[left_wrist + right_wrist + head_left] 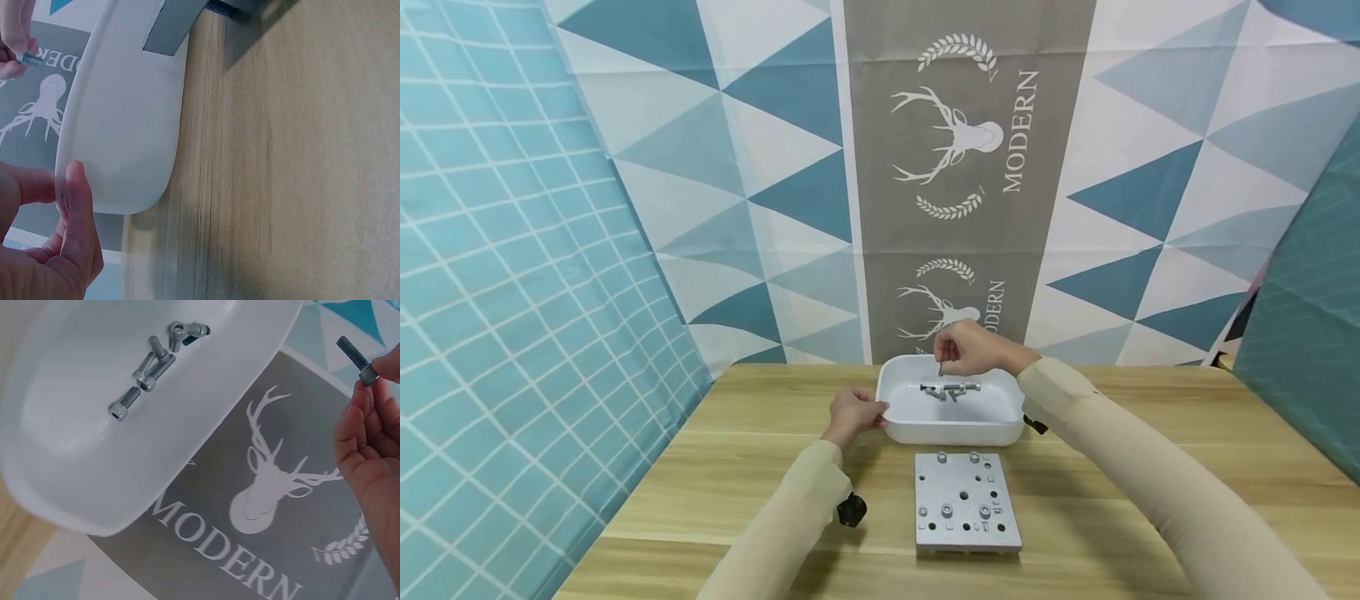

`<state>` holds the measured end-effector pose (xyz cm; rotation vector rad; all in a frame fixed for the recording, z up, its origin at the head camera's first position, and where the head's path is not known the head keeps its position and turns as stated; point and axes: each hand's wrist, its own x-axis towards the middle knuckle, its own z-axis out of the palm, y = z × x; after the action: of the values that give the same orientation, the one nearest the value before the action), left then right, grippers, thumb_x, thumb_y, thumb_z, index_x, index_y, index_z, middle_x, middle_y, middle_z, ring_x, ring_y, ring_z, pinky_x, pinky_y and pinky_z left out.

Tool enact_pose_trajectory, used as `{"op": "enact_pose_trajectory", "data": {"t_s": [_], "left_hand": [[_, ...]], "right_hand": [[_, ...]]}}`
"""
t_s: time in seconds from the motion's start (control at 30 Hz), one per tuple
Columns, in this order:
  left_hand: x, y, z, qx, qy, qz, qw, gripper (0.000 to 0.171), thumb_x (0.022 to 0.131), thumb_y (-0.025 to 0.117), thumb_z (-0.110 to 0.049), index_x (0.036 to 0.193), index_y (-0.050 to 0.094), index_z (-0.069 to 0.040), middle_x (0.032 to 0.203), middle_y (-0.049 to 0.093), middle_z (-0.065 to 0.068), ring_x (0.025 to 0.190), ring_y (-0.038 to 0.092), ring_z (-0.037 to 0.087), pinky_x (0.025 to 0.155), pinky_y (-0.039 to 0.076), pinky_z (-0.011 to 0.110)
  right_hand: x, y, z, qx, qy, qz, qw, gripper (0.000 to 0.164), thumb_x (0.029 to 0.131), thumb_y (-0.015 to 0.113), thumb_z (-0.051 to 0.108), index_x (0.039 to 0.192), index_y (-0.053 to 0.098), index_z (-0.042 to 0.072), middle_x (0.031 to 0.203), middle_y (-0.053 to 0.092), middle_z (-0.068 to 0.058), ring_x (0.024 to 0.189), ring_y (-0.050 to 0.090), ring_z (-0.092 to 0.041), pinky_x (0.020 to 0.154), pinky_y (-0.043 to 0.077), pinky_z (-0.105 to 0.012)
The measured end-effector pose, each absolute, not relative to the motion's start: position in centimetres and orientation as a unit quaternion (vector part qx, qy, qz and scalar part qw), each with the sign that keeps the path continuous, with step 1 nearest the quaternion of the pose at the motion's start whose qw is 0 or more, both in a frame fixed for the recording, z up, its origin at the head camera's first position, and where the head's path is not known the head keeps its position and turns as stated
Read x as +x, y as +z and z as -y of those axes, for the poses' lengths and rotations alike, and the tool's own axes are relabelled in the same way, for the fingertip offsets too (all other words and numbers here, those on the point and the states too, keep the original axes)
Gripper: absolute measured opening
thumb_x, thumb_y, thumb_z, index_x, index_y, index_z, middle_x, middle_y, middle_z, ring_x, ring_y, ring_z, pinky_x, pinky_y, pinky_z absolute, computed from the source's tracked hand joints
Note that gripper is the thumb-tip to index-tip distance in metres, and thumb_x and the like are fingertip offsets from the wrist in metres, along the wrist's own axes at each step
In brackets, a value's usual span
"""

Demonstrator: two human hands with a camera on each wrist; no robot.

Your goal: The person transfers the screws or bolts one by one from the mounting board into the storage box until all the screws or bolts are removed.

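A white plastic tray [955, 433] stands toward the back of the table. My left hand [853, 410] pinches its left rim between thumb and fingers, plainest in the left wrist view. Above the tray, my right hand [967, 348] holds a socket head bolt [353, 355] by its head between thumb and fingertips; the threaded shank points away from the hand. Several more loose bolts [145, 380] lie in a cluster on the tray's bottom, some overlapping. In front of the tray rests a grey metal plate [947, 485] with drilled holes and several bolts standing in it.
The wooden table [760, 467] carries everything. A patterned cloth [790, 183] with deer heads hangs close behind the tray. Blue checked cloth [535, 275] hangs on the left, and green cloth [1307, 317] on the right.
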<state>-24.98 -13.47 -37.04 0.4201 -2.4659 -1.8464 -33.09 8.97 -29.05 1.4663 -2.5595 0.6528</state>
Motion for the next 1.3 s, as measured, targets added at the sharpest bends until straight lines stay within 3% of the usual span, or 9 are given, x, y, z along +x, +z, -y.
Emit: {"op": "enact_pose_trajectory", "data": {"t_s": [0.27, 0.6, 1.3], "left_hand": [[-24.8, -37.6, 13.0, 0.135, -0.6, 0.788, 0.016, 0.012, 0.083, 0.069, -0.001, 0.088, 0.061, 0.007, 0.068, 0.061, 0.008, 0.051, 0.06, 0.008, 0.062, 0.064, 0.026], [-25.0, -38.1, 12.0, 0.133, -0.604, 0.785, 0.015, 0.013, 0.08, 0.07, 0.001, 0.085, 0.059, 0.005, 0.062, 0.057, 0.006, 0.045, 0.057, 0.006, 0.051, 0.059, 0.018], [-24.8, -37.3, 13.3, 0.134, -0.601, 0.787, 0.027, 0.012, 0.082, 0.07, 0.0, 0.084, 0.059, 0.005, 0.065, 0.058, 0.006, 0.049, 0.058, 0.006, 0.054, 0.061, 0.02]], "right_hand": [[-34.7, -30.7, -8.6, 0.473, 0.218, 0.853, 0.039, 0.004, 0.073, 0.065, 0.003, 0.076, 0.063, 0.007, 0.067, 0.062, -0.002, 0.058, 0.05, -0.001, 0.053, 0.048, -0.014], [-35.6, -32.3, -8.7, 0.455, 0.206, 0.866, 0.015, 0.007, 0.073, 0.066, 0.003, 0.072, 0.062, 0.009, 0.064, 0.059, 0.001, 0.057, 0.048, -0.002, 0.052, 0.044, -0.014], [-36.9, -32.6, -7.1, 0.411, 0.184, 0.893, -0.001, 0.007, 0.074, 0.063, -0.001, 0.076, 0.062, 0.006, 0.068, 0.057, -0.001, 0.061, 0.047, -0.007, 0.053, 0.041, -0.015]]}}
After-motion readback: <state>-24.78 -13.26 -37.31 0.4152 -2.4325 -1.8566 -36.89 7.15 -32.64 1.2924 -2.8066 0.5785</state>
